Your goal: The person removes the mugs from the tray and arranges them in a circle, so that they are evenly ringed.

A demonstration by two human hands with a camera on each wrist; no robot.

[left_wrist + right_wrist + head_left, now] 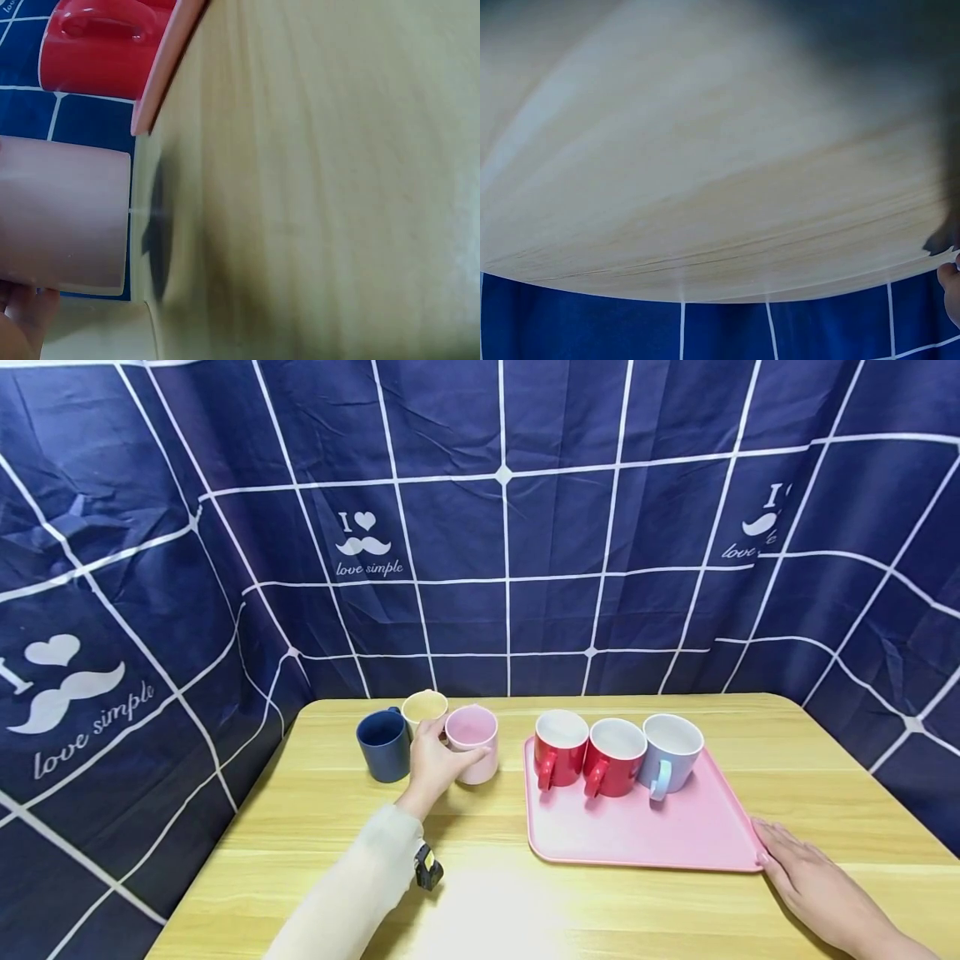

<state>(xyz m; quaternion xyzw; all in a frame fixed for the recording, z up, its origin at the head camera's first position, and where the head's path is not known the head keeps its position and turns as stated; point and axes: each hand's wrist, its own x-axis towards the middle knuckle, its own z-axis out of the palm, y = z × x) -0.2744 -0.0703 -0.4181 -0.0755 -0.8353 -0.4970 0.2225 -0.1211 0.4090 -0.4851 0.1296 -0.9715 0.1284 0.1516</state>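
My left hand (437,766) grips a pink mug (480,766) from its left side, thumb across the near face. In the left wrist view the mug's base (112,225) is raised off the wood, with a dark shadow beyond it. Just left of it stand a yellow mug (425,703), partly behind my fingers, and a dark blue mug (386,752). My right hand (817,885) rests at the right edge of a pink tray (637,839), fingers extended along its rim. Two red mugs (561,760) and a light blue mug (672,752) stand at the tray's back.
All of this is on a light wooden table (315,877) with rounded back corners. Dark blue curtains (555,610) with white grid lines hang behind it and at both sides. A stretch of bare wood separates the pink mug from the tray.
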